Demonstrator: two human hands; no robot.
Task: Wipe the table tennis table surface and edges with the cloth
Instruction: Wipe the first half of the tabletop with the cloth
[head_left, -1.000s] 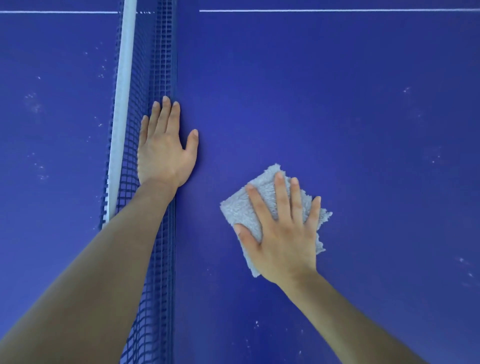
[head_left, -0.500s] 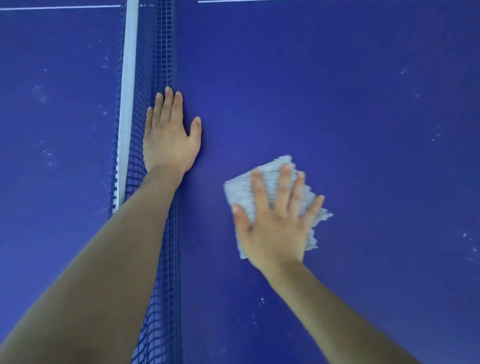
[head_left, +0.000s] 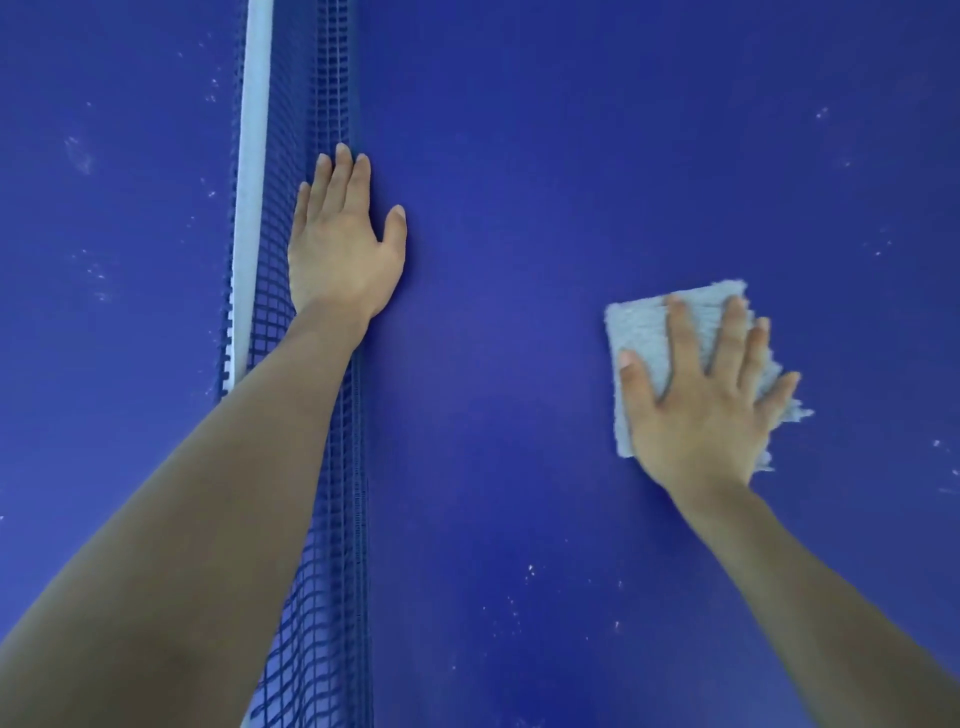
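Wiping the blue table (head_left: 519, 208) with a fluffy grey cloth (head_left: 644, 332) under my splayed right grip (head_left: 701, 415), left grip (head_left: 337, 249) flat and open, I'd take the near white specks (head_left: 530, 569) next

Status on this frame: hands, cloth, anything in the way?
Left hand flat at net. Right hand flat, pressing cloth on table. Nothing blocking; white specks nearside.

Fluffy terry cloth (head_left: 644, 332); matt table (head_left: 519, 208)
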